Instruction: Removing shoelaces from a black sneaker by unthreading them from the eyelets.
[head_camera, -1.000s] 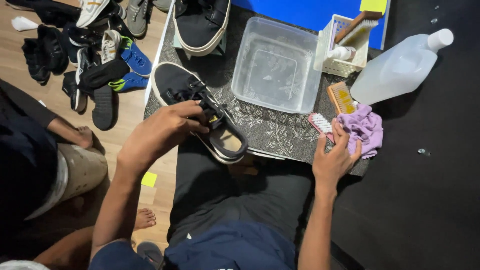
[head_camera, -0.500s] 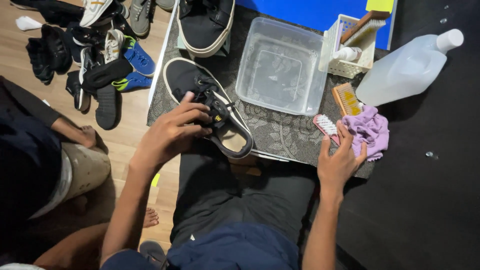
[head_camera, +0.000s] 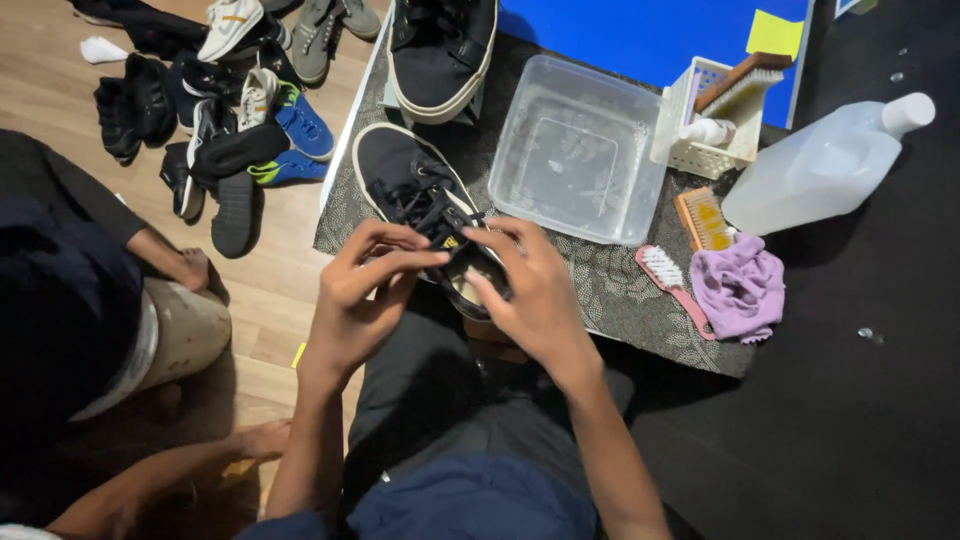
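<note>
Black canvas and a pale rubber sole: a low sneaker (head_camera: 425, 205) lies on the patterned mat (head_camera: 610, 290) that covers the bench, its toe pointing away from the person and its heel end at the near edge. Both hands work at that heel end. The left hand (head_camera: 365, 285) has its fingers pinched together on the black laces near the tongue, and the right hand (head_camera: 535, 290) is curled around the heel and collar of the shoe, so the two hands sit close together with the shoe's opening between them (the inside of the shoe is mostly hidden by the fingers).

Just beyond the sneaker stands a second black shoe (head_camera: 440, 50), its white-edged sole turned toward the near side. To the right of the sneaker sits a clear plastic tub (head_camera: 580, 165), and beyond that a white basket (head_camera: 705, 120) holding a wooden brush. Near the right edge of the mat lie a pink-handled brush (head_camera: 668, 280), a small wooden brush (head_camera: 702, 218) and a crumpled purple cloth (head_camera: 740, 288), with a translucent jug (head_camera: 825, 165) on its side beside them. On the wooden floor to the left is a heap of shoes (head_camera: 235, 120), and another person sits close by on that side.
</note>
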